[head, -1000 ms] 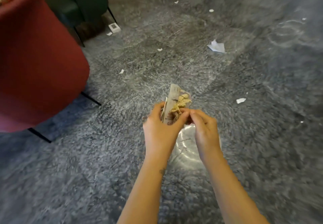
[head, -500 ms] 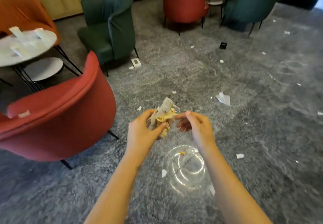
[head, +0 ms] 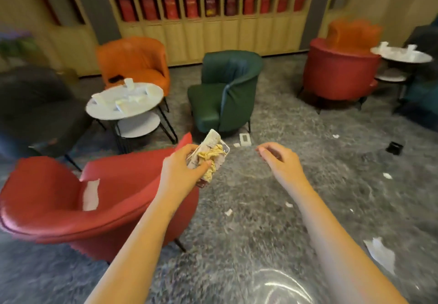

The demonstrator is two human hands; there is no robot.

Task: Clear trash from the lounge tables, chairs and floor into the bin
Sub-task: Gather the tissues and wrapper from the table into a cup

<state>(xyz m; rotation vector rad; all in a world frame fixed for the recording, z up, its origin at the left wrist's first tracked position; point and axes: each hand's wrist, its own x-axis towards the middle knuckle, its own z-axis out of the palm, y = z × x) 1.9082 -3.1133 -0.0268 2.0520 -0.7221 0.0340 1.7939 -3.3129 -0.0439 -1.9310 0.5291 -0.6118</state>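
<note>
1. Trash bundle (head: 209, 155), a wrapper stuffed with crumpled yellow paper, at frame centre. The left hand (head: 181, 173) grips it with thumb and fingers curled round it. The right hand (head: 280, 161), at 3 o'clock of it, is loosely curled and empty.
2. Risk: the loose yellow wad may slip from a one-handed hold. No bin is in view.
3. Grey carpet (head: 284, 209): torn paper (head: 381, 254) at 4 o'clock.
4. Room: red chair (head: 59, 220) at 8 o'clock, with paper (head: 91, 194) on its seat; littered round table (head: 104, 115) at 10; green chair (head: 227, 90) at 12.

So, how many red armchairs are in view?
2. The near red armchair is at lower left, a pale scrap on its seat; the far red armchair is at upper right, beside a round white table. Others may be hidden.
</note>
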